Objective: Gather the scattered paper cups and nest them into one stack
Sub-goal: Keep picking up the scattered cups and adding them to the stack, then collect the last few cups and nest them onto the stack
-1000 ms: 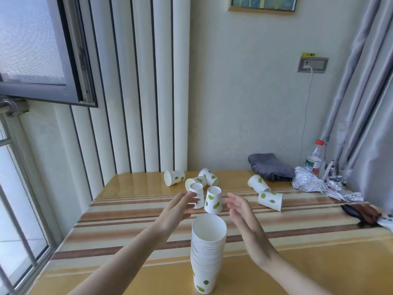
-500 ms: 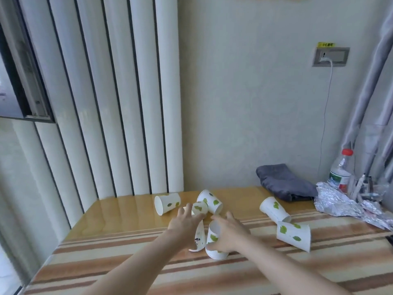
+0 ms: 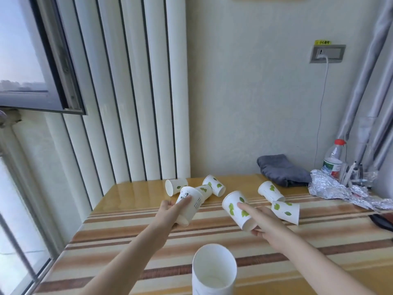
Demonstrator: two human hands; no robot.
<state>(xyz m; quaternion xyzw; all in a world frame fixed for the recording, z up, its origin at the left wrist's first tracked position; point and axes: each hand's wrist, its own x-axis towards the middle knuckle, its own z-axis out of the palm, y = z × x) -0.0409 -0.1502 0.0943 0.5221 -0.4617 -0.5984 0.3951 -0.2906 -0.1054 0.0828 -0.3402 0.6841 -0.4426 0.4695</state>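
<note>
My left hand (image 3: 170, 211) grips a white paper cup (image 3: 190, 204) with a small panda print and blue text, lifted off the table and tilted. My right hand (image 3: 262, 220) holds a white cup with green leaves (image 3: 236, 207), also raised and tilted, mouth toward me. The stack of nested cups (image 3: 213, 271) stands upright at the near edge between my forearms. Several loose leaf-print cups lie on their sides farther back: three near the wall (image 3: 175, 186) (image 3: 214, 185) (image 3: 205, 191) and two at the right (image 3: 270, 191) (image 3: 286, 211).
The striped table (image 3: 127, 235) runs to a window at the left. At the back right lie a grey folded cloth (image 3: 282, 170), crumpled foil (image 3: 340, 190) and a plastic bottle (image 3: 332, 160). A dark object (image 3: 382, 222) sits at the right edge.
Both hands reached to the two cups standing mid-table, closed on them, and have lifted them toward me. The view has dropped, so the stack shows again.
</note>
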